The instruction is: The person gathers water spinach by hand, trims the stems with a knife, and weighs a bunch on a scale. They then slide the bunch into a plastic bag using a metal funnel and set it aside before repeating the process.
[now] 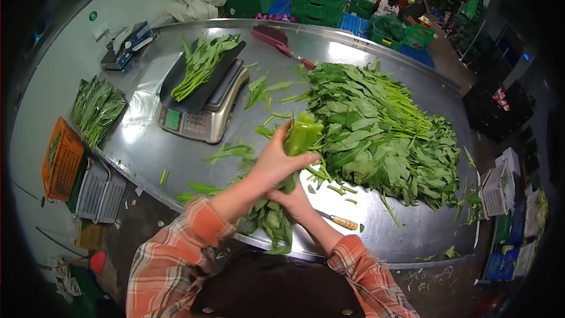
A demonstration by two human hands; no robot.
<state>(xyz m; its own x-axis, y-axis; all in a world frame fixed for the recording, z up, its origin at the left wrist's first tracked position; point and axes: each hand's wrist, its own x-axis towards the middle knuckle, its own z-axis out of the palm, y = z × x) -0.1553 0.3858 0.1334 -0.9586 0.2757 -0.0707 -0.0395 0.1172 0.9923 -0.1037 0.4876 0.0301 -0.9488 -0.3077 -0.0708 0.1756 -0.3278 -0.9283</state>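
A bunch of water spinach (304, 132) is held in front of me, cut stem ends up and leaves hanging down over the table's near edge. My left hand (278, 156) is wrapped round the stems close to their cut ends. Lower down, my right hand (294, 201) grips the same bunch; its fingers are partly hidden behind the leaves. A knife with a wooden handle (344, 222) lies beside my right wrist, its blade mostly covered. To the right spreads a large pile of water spinach (376, 123), with cut stem pieces (335, 189) scattered between it and my hands.
On the metal table (273, 47) stands a scale (197, 122) carrying greens on a black tray (176, 79). Bagged greens (97, 109) lie at the left edge. A red brush (276, 41) rests at the back. Orange (63, 159) and grey baskets (100, 191) stand left.
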